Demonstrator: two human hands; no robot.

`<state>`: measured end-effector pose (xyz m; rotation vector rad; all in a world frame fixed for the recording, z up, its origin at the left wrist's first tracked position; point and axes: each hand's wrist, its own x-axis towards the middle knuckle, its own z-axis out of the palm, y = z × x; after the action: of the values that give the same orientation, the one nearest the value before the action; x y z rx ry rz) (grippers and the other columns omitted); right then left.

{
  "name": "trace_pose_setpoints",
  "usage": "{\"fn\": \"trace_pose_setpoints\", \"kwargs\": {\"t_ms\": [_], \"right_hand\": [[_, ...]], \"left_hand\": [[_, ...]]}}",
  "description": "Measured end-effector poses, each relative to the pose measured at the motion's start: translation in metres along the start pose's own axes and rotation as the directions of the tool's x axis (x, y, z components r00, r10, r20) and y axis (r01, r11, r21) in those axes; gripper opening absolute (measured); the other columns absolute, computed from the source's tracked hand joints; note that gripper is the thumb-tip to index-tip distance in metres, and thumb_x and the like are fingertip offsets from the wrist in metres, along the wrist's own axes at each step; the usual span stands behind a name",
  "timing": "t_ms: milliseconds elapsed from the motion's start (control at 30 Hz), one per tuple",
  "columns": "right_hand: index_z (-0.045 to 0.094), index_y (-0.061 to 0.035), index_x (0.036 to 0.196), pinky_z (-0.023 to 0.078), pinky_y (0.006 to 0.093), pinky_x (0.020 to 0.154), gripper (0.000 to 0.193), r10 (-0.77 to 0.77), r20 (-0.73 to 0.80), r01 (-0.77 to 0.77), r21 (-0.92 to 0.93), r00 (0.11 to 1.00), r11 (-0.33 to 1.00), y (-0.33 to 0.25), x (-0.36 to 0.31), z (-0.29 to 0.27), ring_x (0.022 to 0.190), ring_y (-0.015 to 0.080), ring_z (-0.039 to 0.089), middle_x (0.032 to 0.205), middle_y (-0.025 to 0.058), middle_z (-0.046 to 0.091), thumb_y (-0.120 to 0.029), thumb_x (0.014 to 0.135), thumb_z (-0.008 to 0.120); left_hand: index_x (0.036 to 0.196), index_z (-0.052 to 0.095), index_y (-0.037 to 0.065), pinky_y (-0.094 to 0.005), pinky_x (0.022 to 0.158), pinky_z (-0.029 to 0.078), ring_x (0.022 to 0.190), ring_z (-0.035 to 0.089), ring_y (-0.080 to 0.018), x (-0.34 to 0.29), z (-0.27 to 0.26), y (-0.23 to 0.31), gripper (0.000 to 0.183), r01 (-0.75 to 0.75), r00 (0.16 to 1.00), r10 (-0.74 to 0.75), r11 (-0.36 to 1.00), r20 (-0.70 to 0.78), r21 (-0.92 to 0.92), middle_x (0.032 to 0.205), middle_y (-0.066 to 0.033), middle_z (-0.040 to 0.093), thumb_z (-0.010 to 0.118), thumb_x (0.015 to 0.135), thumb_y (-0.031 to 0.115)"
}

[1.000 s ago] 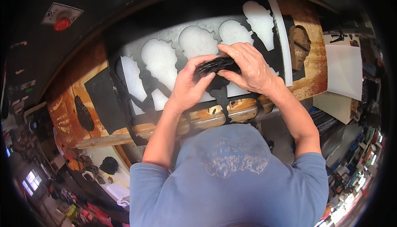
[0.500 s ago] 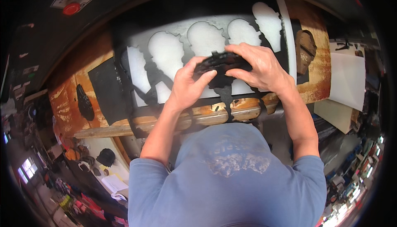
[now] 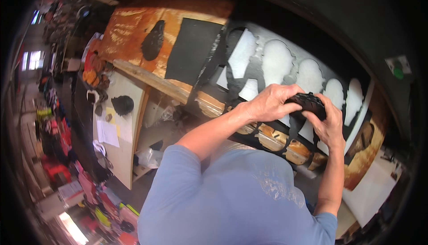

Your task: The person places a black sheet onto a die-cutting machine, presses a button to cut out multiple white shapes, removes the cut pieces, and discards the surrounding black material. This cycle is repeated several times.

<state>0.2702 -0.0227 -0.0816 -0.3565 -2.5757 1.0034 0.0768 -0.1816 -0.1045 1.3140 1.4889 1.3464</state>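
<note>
Both my hands grip a small stack of black sole-shaped pieces (image 3: 307,102) above the front of the workbench. My left hand (image 3: 274,103) pinches its left end between thumb and fingers. My right hand (image 3: 329,122) closes round the right end in the same way. Under the hands lies a black sheet (image 3: 234,85) with several sole-shaped cut-outs, through which the white board (image 3: 276,62) shows. Strips of the sheet hang over the bench's front edge. My fingers hide part of the stack, so its number of layers cannot be told.
Left on the worn wooden bench (image 3: 127,33) are a dark rectangular sheet (image 3: 194,48) and a black sole-shaped piece (image 3: 154,42). A pale side table (image 3: 122,155) holds another black stack (image 3: 122,105) and papers (image 3: 107,133). A brown shaped block (image 3: 363,135) lies right.
My view has turned toward the left, so the bench appears tilted and the side table shows more fully. Both hands still hold the black stack, now farther right in the picture.
</note>
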Motion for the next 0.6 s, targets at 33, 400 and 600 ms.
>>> {"fn": "trace_pose_setpoints", "kwargs": {"t_ms": [33, 400, 600], "right_hand": [[0.066, 0.0010, 0.125, 0.060, 0.0388, 0.077, 0.054, 0.034, 0.060, -0.036, 0.025, 0.998, 0.999, -0.005, 0.003, -0.003, 0.086, 0.0344, 0.076, 0.100, 0.0174, 0.076, -0.011, 0.080, 0.092], [0.065, -0.0011, 0.135, 0.057, 0.0347, 0.085, 0.060, 0.031, 0.220, -0.074, 0.190, 0.975, 0.979, -0.077, 0.109, 0.058, 0.099, 0.0214, 0.071, 0.113, 0.0120, 0.072, -0.016, 0.084, 0.091], [0.066, 0.0039, 0.138, 0.057, 0.0283, 0.090, 0.045, 0.350, 0.141, -0.351, 0.666, 0.926, 0.658, -0.112, 0.205, 0.161, 0.101, 0.0131, 0.069, 0.115, 0.0070, 0.073, -0.019, 0.102, 0.077]], "left_hand": [[0.122, 0.068, 0.002, -0.0383, 0.078, 0.059, 0.091, 0.076, -0.0306, -0.005, -0.004, 0.005, 0.032, 0.061, 0.998, -0.061, 0.998, -0.001, -0.013, 0.101, -0.0165, 0.077, 0.079, 0.093, 0.010], [0.116, 0.076, -0.001, -0.0276, 0.082, 0.058, 0.090, 0.070, -0.0099, -0.084, -0.119, 0.025, 0.031, 0.203, 0.913, -0.253, 0.962, -0.319, -0.183, 0.101, -0.0040, 0.078, 0.087, 0.090, 0.009], [0.123, 0.074, 0.000, -0.0295, 0.090, 0.058, 0.100, 0.071, -0.0121, -0.134, -0.250, -0.017, 0.029, -0.188, 0.522, -0.268, 0.890, -0.810, -0.415, 0.116, -0.0057, 0.077, 0.080, 0.095, 0.004]]}}
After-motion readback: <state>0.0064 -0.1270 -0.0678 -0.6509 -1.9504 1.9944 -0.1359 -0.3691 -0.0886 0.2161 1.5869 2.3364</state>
